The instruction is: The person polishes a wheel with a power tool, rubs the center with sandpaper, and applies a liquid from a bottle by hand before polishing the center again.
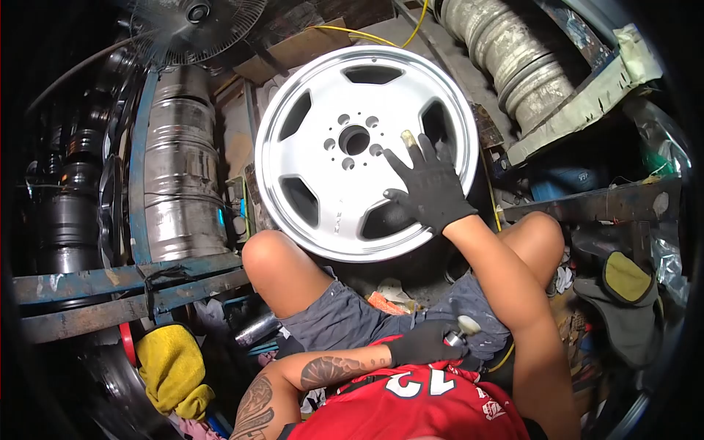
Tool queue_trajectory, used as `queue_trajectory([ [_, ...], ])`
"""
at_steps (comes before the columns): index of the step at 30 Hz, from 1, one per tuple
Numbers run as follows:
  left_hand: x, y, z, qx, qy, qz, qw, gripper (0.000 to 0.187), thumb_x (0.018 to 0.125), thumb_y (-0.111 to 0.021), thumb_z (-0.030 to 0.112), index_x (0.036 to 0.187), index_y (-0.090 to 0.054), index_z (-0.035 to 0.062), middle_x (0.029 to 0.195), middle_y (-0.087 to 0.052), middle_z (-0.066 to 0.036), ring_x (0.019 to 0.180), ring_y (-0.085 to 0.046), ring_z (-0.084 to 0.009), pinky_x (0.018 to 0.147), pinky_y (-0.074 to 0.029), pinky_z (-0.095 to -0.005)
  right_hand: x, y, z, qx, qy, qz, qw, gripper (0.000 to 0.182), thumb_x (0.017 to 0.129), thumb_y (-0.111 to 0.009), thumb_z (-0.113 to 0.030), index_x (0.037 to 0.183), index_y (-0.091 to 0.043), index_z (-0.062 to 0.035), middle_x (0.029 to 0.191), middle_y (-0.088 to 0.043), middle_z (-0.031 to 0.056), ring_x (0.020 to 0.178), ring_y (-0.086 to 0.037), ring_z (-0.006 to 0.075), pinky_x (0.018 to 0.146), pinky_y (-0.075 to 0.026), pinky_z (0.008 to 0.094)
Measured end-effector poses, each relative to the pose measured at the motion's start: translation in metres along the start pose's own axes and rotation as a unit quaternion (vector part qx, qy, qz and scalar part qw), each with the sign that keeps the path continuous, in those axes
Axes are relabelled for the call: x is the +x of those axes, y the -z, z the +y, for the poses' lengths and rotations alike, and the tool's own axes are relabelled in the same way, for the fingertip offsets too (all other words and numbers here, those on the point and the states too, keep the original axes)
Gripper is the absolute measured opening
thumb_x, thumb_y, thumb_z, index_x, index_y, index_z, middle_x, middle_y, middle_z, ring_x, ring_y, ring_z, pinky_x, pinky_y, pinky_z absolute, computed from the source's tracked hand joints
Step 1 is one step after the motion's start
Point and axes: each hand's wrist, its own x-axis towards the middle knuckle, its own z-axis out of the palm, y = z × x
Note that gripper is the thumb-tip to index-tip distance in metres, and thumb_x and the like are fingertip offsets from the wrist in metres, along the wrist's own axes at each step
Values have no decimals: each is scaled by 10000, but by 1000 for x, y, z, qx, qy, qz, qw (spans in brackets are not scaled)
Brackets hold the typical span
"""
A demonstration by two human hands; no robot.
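While propped upright facing the camera, alloy wheel under flat right hand; left hand fisted round a small tool.

My wheel is smooth metal, its face satin silver and its lip polished glossy. Matt black knit cloth covers my right hand; the yellow rag looks soft.

The right hand covers part of the alloy wheel; the wheel's lower rim sinks behind the knees; the left hand hides most of a small tool; embossed lettering on one spoke is unreadable.
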Motion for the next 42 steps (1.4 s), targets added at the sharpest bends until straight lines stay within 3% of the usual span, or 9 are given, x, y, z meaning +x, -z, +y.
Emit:
queue_trajectory([
  [2, -6, -3, 7, 15, -98, 27, 995, 465, 845, -800, 265, 1256, -697, 73, 1096, -745, -90, 1000, -705, -212, 935, -530, -353, 3, 13, 4, 65, 19, 43, 997, 639, 996, -540, -573, 1519, -495, -208, 1541, -458, 230, 1444, -405, 405, 1172, -293, 587],
  [8, -56, 58, 10, -129, 9, 172, 977, 489, 891, -746, 196, 1326, -629, 7, 1154, -715, -70, 1066, -670, -152, 961, -525, -305, -3, 24, -6, 325, 185, -43, 926, 618, 1027, -609, -344, 1545, -436, -53, 1516, -500, 259, 1360, -525, 407, 1151, -414, 441],
  [15, -116, 96, 41, -220, -36, 405, 887, 240, 934, -675, 99, 1140, -679, -25, 982, -721, -41, 912, -676, -129, 854, -542, -291, -53, 23, -71, 629, 218, -291, 687, 807, 1062, -517, -505, 1625, -216, -12, 1555, -433, 292, 1452, -443, 394, 1200, -353, 453],
  [20, -119, 99, 20, -212, -81, 402, 887, 217, 945, -665, 82, 1128, -683, -33, 1042, -739, -67, 936, -703, -144, 846, -565, -299, -61, 13, -75, 568, 244, -224, 754, 821, 1042, -554, -525, 1631, -243, -45, 1581, -407, 288, 1479, -409, 395, 1221, -332, 445],
  [23, -120, 104, 22, -222, -92, 469, 850, 220, 934, -666, 63, 1132, -685, -31, 1052, -739, -69, 940, -706, -145, 848, -570, -301, -58, 32, -71, 603, 241, -267, 712, 837, 1031, -564, -531, 1640, -237, -58, 1602, -380, 281, 1501, -374, 395, 1239, -310, 437],
  [28, -131, 110, 35, -173, -69, 487, 853, 242, 923, -673, 47, 1156, -688, -15, 1067, -734, -70, 948, -701, -143, 852, -567, -301, -49, 77, -55, 499, 212, -427, 724, 719, 1032, -506, -579, 1610, -363, -175, 1400, -591, 255, 1217, -625, 446, 1059, -474, 490],
  [33, -124, 103, 23, -131, -48, 453, 880, 252, 916, -680, 60, 1156, -687, -16, 1058, -728, -56, 928, -687, -125, 821, -562, -292, -70, 36, -73, 559, 272, -219, 752, 703, 1034, -528, -549, 1609, -369, -177, 1357, -615, 259, 1207, -632, 437, 1049, -480, 483],
  [38, -127, 106, 27, -155, -70, 481, 860, 238, 896, -685, 49, 1125, -698, -16, 994, -733, -52, 903, -697, -133, 805, -567, -297, -48, 80, -46, 442, 249, -408, 759, 669, 1015, -552, -530, 1579, -425, -194, 1200, -684, 273, 1071, -689, 415, 976, -511, 492],
  [42, -139, 114, 32, -102, -57, 493, 862, 211, 886, -675, 33, 1087, -702, -25, 967, -740, -57, 875, -702, -133, 780, -570, -298, -54, 50, -52, 493, 214, -210, 816, 686, 1001, -568, -507, 1586, -413, -183, 1214, -684, 271, 1038, -694, 423, 959, -516, 498],
])
